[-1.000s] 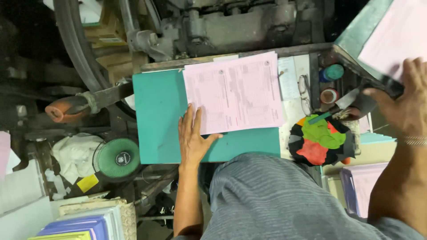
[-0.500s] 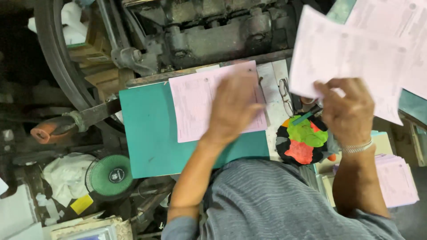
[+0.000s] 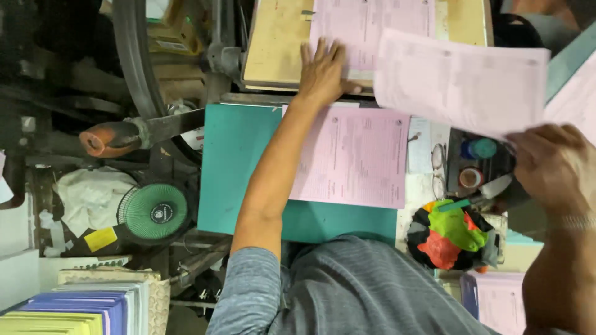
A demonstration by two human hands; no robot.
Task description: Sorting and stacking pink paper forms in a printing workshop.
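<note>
The left hand (image 3: 323, 68) lies flat, fingers spread, on a pink printed paper sheet (image 3: 372, 25) resting on a tan wooden board (image 3: 276, 46) at the far edge. The right hand (image 3: 552, 164) has its grip closed on a second pink printed sheet (image 3: 459, 80), held up tilted in the air. Under the left forearm, another pink sheet (image 3: 357, 158) lies on a teal flat board (image 3: 239, 167) on the bench. A round green fan (image 3: 152, 214) sits to the left, and a bundle of black, green and red rags (image 3: 450, 236) to the right.
</note>
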